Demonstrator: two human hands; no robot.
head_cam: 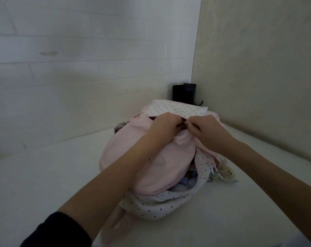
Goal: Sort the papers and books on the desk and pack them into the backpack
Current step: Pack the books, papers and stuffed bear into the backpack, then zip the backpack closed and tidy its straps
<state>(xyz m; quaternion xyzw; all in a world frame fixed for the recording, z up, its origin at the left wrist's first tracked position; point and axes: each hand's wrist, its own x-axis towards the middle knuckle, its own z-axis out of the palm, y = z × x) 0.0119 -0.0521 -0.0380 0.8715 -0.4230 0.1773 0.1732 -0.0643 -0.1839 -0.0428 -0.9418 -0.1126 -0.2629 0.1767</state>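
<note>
The backpack [151, 157] is laid on the desk [44, 184], directly beneath both hands and extending back toward the wrists. The left hand [162, 127] and the right hand [202, 129] are brought together at the far upper end of the pack, knuckle to knuckle. Both are curled tightly. A small fold or pull of pink fabric appears to be pinched between them, just below the dotted flap [176, 108]; whether a zipper tab is held cannot be determined, as the fingertips are hidden.

Progress is judged as late. No loose papers or books are seen on the desk to either side of the hands. Coloured contents [186, 177] are visible through the open side seam, below the right forearm, so packing is taken to be largely done. The dotted lining [160, 204] is spilled out at the near end, under the left forearm.

Remaining work, as judged: the opening is to be closed and the lining tucked in. A charm [226, 173] hangs off the pack, beneath the right wrist. A black object [184, 92] stands in the corner, beyond both hands.
</note>
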